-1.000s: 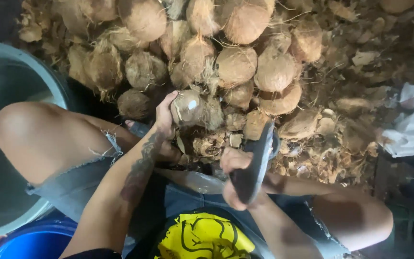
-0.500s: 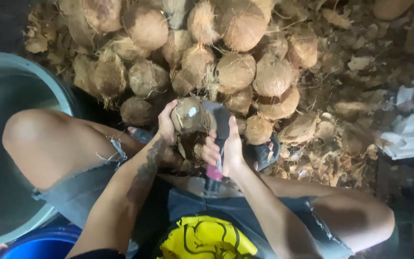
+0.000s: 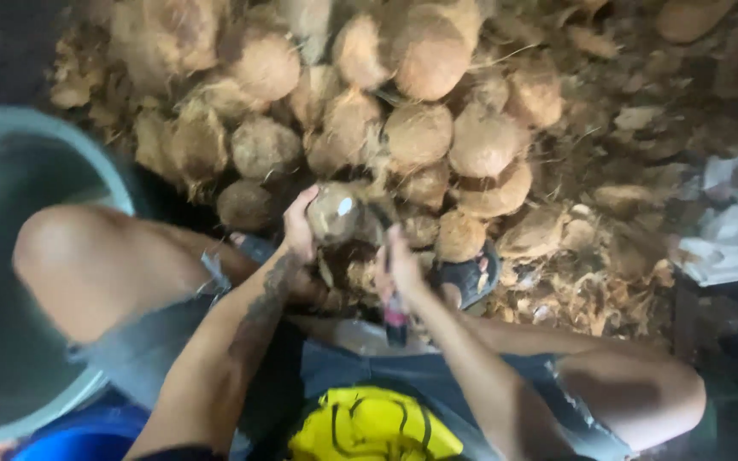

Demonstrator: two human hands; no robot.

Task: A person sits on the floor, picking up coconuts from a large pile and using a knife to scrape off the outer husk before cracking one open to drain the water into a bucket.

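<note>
Husk pile (image 3: 403, 94) behind, left hand (image 3: 299, 229) steadies coconut (image 3: 335, 212), knife (image 3: 393, 299) now lower.

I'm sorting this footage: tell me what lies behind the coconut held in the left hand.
Behind the coconut in the left hand is a pile of husked coconuts on loose husk scraps. The ground beneath the pile is covered.

The scene is viewed from a single head-worn camera, aimed steeply downward and close in, over the seated person's knees toward the coconut pile (image 3: 403, 111) ahead.
</note>
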